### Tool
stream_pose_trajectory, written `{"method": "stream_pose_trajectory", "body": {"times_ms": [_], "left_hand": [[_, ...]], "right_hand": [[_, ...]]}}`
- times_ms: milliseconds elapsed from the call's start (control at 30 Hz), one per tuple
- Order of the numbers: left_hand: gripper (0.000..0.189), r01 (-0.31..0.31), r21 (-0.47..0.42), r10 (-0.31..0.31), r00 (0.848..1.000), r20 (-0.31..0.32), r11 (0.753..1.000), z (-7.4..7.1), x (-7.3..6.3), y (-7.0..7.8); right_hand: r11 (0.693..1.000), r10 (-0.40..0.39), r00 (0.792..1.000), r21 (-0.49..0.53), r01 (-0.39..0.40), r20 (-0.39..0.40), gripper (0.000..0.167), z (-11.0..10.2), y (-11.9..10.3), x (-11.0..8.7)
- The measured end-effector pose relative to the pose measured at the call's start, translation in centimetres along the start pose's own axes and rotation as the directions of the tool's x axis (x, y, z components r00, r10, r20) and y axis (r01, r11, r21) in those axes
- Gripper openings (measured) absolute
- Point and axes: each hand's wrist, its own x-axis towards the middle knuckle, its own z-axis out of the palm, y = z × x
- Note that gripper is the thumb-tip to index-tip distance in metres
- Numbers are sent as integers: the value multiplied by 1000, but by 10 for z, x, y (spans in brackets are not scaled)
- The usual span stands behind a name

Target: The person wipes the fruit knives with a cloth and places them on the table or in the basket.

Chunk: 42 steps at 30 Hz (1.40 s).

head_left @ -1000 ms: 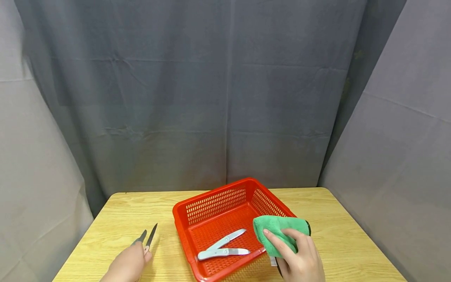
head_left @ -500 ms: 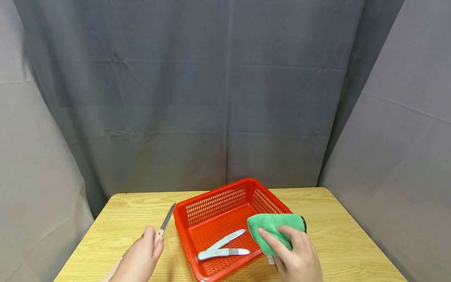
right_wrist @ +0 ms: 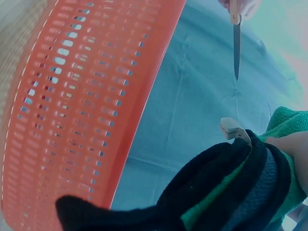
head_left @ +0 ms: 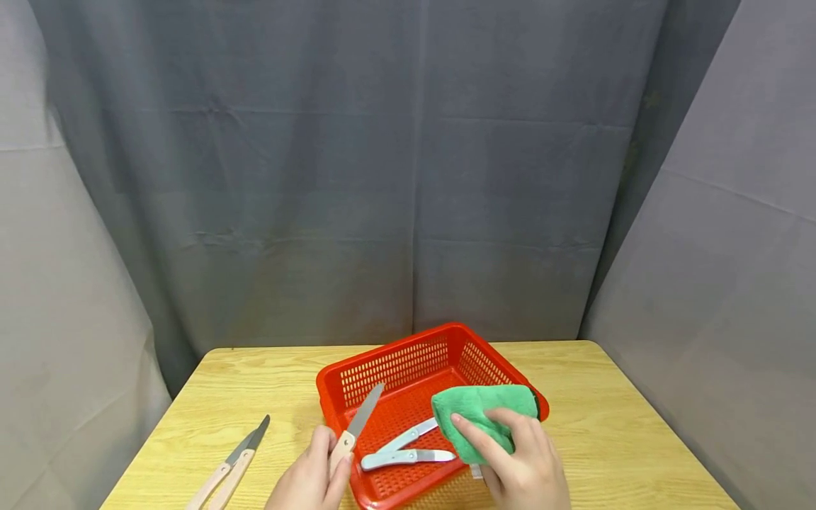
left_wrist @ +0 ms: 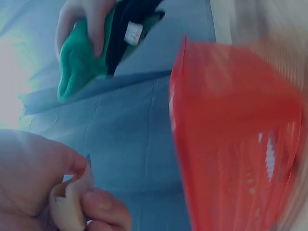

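— Gray curtains (head_left: 319,177) hang behind a wood-grain table (head_left: 637,439) as you hold a beige-handled knife (head_left: 360,423) in your left hand (head_left: 309,474).
— Where does it lie against your fingers?
— Your thumb and curled fingers pinch its handle; the blade extends past their tips, crossing the red basket's (head_left: 454,328) left side in the head view.
— And your right hand (head_left: 525,464)?
— It grips a folded green cloth (head_left: 472,405), two fingers spread on top, apart from the blade. Two pale-blue-handled knives (head_left: 390,460) lie inside the basket.
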Motion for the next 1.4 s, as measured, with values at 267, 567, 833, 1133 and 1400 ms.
{"method": "stream_pose_trajectory", "body": {"times_ms": [267,567,833,1133,1400], "left_hand": [[29,-82,7,82,997,-10,997,27,-9,12],[34,-85,-9,84,995,-56,996,42,-12,18],[34,-106,-61,102,993,-67,992,51,-14,19],[34,-137,-91,130,988,-79,986,55,-13,25],[32,-70,-199,81,996,47,977,54,-13,28]], "right_hand": [[1000,-6,1000,7,6,22,44,0,-9,1],[999,35,995,19,-37,96,48,2,-18,-4],[999,32,991,12,-33,132,49,7,-26,-8],[1000,27,990,-11,-26,140,46,13,-32,-13],[998,42,991,-43,-37,129,48,17,-35,-16]]}}
